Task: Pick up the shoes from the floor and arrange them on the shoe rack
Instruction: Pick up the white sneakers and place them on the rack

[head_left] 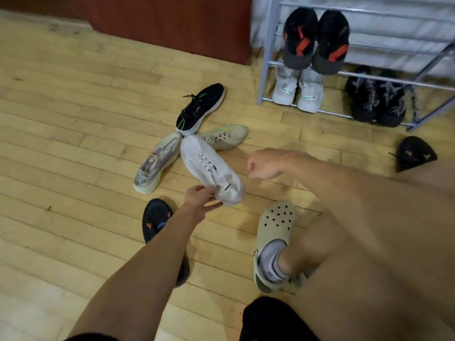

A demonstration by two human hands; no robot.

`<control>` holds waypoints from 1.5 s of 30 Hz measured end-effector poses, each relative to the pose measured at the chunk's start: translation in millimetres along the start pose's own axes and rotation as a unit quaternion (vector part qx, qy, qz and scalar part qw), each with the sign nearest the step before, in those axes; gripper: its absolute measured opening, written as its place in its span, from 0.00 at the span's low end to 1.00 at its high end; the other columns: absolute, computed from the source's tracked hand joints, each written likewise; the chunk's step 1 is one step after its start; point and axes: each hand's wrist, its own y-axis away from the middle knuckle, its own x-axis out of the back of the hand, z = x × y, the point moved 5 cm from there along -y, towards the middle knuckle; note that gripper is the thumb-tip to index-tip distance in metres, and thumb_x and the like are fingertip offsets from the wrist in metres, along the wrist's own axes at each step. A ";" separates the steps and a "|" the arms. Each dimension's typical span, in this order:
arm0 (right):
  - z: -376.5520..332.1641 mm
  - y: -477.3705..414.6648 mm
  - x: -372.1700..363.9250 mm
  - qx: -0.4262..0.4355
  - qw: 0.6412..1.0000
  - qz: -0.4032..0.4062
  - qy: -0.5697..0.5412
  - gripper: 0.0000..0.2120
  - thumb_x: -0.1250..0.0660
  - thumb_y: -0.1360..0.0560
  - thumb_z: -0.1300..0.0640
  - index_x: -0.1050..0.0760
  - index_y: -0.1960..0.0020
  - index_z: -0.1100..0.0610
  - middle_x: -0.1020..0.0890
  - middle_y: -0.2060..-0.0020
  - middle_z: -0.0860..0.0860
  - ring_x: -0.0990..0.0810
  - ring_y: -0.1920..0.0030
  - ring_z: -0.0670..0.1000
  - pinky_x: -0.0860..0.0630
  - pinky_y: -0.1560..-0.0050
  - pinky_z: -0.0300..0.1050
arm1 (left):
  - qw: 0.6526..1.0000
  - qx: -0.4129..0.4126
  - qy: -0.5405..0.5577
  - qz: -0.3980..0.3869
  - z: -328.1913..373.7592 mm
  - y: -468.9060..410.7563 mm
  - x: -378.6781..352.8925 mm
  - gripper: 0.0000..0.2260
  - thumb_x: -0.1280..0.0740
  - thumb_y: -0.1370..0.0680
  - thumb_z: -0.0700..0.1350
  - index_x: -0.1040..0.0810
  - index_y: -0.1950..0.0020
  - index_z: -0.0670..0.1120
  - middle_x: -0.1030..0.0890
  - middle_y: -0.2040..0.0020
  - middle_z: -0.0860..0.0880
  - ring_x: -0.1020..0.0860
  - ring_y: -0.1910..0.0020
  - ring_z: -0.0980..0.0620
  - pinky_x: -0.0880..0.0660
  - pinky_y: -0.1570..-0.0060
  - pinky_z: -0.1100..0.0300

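My left hand (200,201) grips the heel of a white knit sneaker (209,166), whose toe points away from me. My right hand (267,163) hovers just right of that shoe, fingers curled, holding nothing. Around the sneaker's toe lie a black sneaker with green marks (200,108), a cream sneaker (226,136) and a pale translucent sneaker (156,163). A dark shoe with orange marks (156,219) lies under my left forearm. Another dark shoe (414,153) lies at the right. The grey metal shoe rack (267,57) holds a black-and-red pair (317,40), a white pair (299,91) and a black pair (376,102).
My foot in a beige clog (274,227) stands on the wooden floor (73,119) beside the white sneaker. A red-brown cabinet (172,23) stands at the back, left of the rack. My bare knee fills the lower right.
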 end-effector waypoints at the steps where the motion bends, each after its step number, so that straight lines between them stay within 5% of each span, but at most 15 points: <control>1: 1.3 5.9 10.7 0.003 1.000 0.007 -0.012 0.15 0.37 0.23 0.50 0.25 0.42 0.59 0.19 0.44 0.52 0.21 0.45 0.55 0.25 0.50 0.45 | 0.999 -0.031 -0.003 -0.022 23.9 8.5 -9.5 0.20 0.31 0.26 0.36 0.28 0.36 0.35 0.21 0.41 0.37 0.20 0.49 0.42 0.18 0.64 0.52; 3: 2.3 22.8 37.1 0.035 0.998 0.027 -0.047 0.19 0.34 0.26 0.42 0.29 0.41 0.51 0.22 0.49 0.43 0.22 0.51 0.47 0.26 0.54 0.40 | 0.994 -0.082 -0.018 -0.069 68.6 30.7 -31.3 0.18 0.31 0.26 0.36 0.27 0.37 0.35 0.20 0.41 0.36 0.19 0.49 0.41 0.18 0.59 0.50; 6: 13.6 69.9 85.2 0.057 0.989 0.100 -0.094 0.35 0.29 0.34 0.34 0.33 0.34 0.51 0.20 0.43 0.45 0.20 0.49 0.47 0.21 0.45 0.47 | 0.982 -0.135 -0.034 -0.126 129.8 73.1 -67.5 0.15 0.31 0.27 0.35 0.25 0.41 0.36 0.19 0.44 0.37 0.19 0.51 0.41 0.18 0.57 0.49; 8: 30.8 109.6 116.7 0.071 0.973 0.155 -0.158 0.36 0.27 0.30 0.45 0.38 0.28 0.54 0.22 0.47 0.45 0.22 0.49 0.47 0.22 0.46 0.46 | 0.970 -0.173 -0.061 -0.159 166.8 103.3 -96.4 0.13 0.31 0.27 0.34 0.25 0.43 0.36 0.19 0.44 0.37 0.18 0.52 0.42 0.19 0.57 0.50; 11: 71.8 171.2 143.7 0.091 0.930 0.197 -0.297 0.25 0.27 0.28 0.64 0.31 0.35 0.58 0.20 0.58 0.46 0.19 0.60 0.46 0.18 0.53 0.45 | 0.940 -0.231 -0.129 -0.217 208.3 158.7 -154.2 0.15 0.31 0.28 0.33 0.25 0.42 0.38 0.18 0.46 0.39 0.19 0.51 0.43 0.18 0.54 0.49; 15: 148.7 234.7 151.7 0.080 0.861 0.281 -0.416 0.28 0.29 0.30 0.72 0.29 0.32 0.57 0.18 0.51 0.55 0.17 0.53 0.54 0.17 0.52 0.46 | 0.908 -0.284 -0.186 -0.246 227.8 226.7 -242.7 0.17 0.28 0.28 0.37 0.27 0.41 0.40 0.18 0.50 0.42 0.19 0.52 0.43 0.22 0.46 0.42; 19: 210.5 294.2 133.3 0.077 0.808 0.343 -0.473 0.25 0.31 0.27 0.69 0.29 0.32 0.57 0.18 0.47 0.57 0.17 0.52 0.54 0.16 0.53 0.44 | 0.877 -0.279 -0.259 -0.292 206.1 266.8 -332.6 0.23 0.28 0.27 0.42 0.30 0.34 0.47 0.19 0.43 0.45 0.18 0.50 0.45 0.18 0.56 0.46; 22: 257.3 322.3 105.5 0.047 0.791 0.359 -0.493 0.23 0.30 0.27 0.67 0.28 0.34 0.57 0.18 0.44 0.59 0.16 0.51 0.53 0.16 0.54 0.42 | 0.862 -0.243 -0.276 -0.349 168.2 279.2 -388.5 0.28 0.29 0.27 0.34 0.34 0.30 0.48 0.20 0.39 0.44 0.19 0.46 0.42 0.20 0.49 0.42; 28: 345.4 343.6 23.8 -0.052 0.807 0.310 -0.500 0.30 0.26 0.28 0.57 0.31 0.29 0.52 0.19 0.40 0.54 0.18 0.43 0.55 0.21 0.41 0.50 | 0.879 -0.188 -0.281 -0.336 70.2 259.8 -467.0 0.18 0.32 0.30 0.28 0.24 0.43 0.43 0.19 0.42 0.41 0.18 0.47 0.39 0.19 0.53 0.43; 32: 402.3 335.2 -60.7 -0.131 0.786 0.271 -0.540 0.31 0.28 0.27 0.52 0.34 0.26 0.52 0.20 0.39 0.55 0.18 0.44 0.54 0.21 0.40 0.50 | 0.871 -0.123 -0.342 -0.331 -3.4 228.5 -496.4 0.20 0.30 0.30 0.28 0.25 0.39 0.38 0.19 0.41 0.41 0.19 0.46 0.40 0.18 0.61 0.49; 37: 444.2 306.5 -221.8 -0.317 0.678 0.237 -0.619 0.22 0.32 0.24 0.53 0.26 0.35 0.63 0.19 0.48 0.60 0.20 0.56 0.52 0.21 0.51 0.48 | 0.837 -0.036 -0.438 -0.326 -88.9 181.9 -503.9 0.15 0.30 0.29 0.31 0.22 0.45 0.43 0.19 0.42 0.42 0.19 0.52 0.46 0.20 0.68 0.56; 40: 454.2 296.2 -308.0 -0.429 0.606 0.219 -0.633 0.17 0.32 0.25 0.51 0.22 0.50 0.66 0.20 0.55 0.62 0.22 0.58 0.55 0.19 0.49 0.57 | 0.825 -0.012 -0.467 -0.316 -119.4 165.3 -504.3 0.12 0.30 0.30 0.31 0.22 0.54 0.46 0.18 0.46 0.44 0.19 0.56 0.49 0.21 0.68 0.56; 42: 456.8 295.3 -345.3 -0.482 0.526 0.240 -0.659 0.16 0.31 0.26 0.52 0.27 0.46 0.63 0.21 0.51 0.60 0.22 0.58 0.55 0.17 0.56 0.56 | 0.828 -0.016 -0.465 -0.313 -129.8 159.7 -505.4 0.12 0.30 0.30 0.30 0.22 0.56 0.46 0.17 0.51 0.45 0.19 0.58 0.50 0.21 0.69 0.56; 45: 453.1 287.2 -380.9 -0.514 0.358 0.295 -0.721 0.33 0.27 0.29 0.52 0.37 0.32 0.63 0.26 0.40 0.57 0.23 0.59 0.53 0.23 0.71 0.47 | 0.841 -0.030 -0.446 -0.306 -136.7 158.9 -508.2 0.13 0.30 0.31 0.29 0.22 0.57 0.46 0.18 0.56 0.47 0.20 0.58 0.50 0.20 0.63 0.53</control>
